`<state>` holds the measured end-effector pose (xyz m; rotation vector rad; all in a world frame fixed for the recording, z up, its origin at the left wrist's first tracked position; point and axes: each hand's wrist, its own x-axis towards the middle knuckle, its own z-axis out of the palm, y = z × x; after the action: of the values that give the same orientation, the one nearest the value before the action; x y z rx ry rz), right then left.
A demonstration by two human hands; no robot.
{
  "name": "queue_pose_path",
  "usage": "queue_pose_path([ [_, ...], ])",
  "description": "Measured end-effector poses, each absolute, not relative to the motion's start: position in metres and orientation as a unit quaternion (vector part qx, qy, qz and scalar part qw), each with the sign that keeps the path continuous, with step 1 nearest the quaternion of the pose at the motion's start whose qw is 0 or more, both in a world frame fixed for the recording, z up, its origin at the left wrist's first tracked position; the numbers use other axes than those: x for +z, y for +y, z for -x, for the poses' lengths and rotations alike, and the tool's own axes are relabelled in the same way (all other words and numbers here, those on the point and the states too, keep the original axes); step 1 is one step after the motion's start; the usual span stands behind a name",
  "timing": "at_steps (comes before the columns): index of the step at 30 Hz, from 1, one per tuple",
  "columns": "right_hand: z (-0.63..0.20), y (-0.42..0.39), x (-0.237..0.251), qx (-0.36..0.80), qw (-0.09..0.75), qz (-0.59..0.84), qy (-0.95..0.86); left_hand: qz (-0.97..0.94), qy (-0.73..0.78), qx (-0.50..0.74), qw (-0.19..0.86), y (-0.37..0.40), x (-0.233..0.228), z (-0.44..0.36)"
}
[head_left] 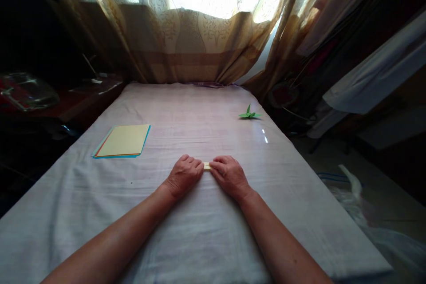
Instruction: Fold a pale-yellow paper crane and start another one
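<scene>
bare hands (pixel 231 177), bare forearms (pixel 128 230)

Your tablecloth (pixel 199 239) looks like woven cloth, mostly matt and softly wrinkled (smoother toward its far edge). The small folded piece (pixel 207 167) you hold looks like matt paper. Near the left edge, your stack of sheets (pixel 128 140) is smooth, matt paper; near the right edge, the green folded figure (pixel 249 115) looks like paper too. Past the far edge, your curtain (pixel 189 31) is thin, patterned cloth.

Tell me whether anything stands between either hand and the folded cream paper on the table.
Nothing visible does: the left hand and right hand are at opposite ends of the folded cream paper. The paper stack and green folded figure lie well off to either side.
</scene>
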<state>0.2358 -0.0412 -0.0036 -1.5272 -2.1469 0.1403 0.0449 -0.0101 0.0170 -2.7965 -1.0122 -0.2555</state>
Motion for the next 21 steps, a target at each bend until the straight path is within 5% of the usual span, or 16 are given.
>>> queue_pose_path([
  [11,-0.231,-0.05,-0.006,0.036,0.311,0.626,-0.714,0.915,-0.393,-0.069,0.063,-0.042,0.014,-0.056],
  [21,-0.23,-0.048,-0.011,0.028,0.239,0.718,-0.653,0.917,-0.392,-0.07,0.004,-0.051,0.01,-0.04],
])
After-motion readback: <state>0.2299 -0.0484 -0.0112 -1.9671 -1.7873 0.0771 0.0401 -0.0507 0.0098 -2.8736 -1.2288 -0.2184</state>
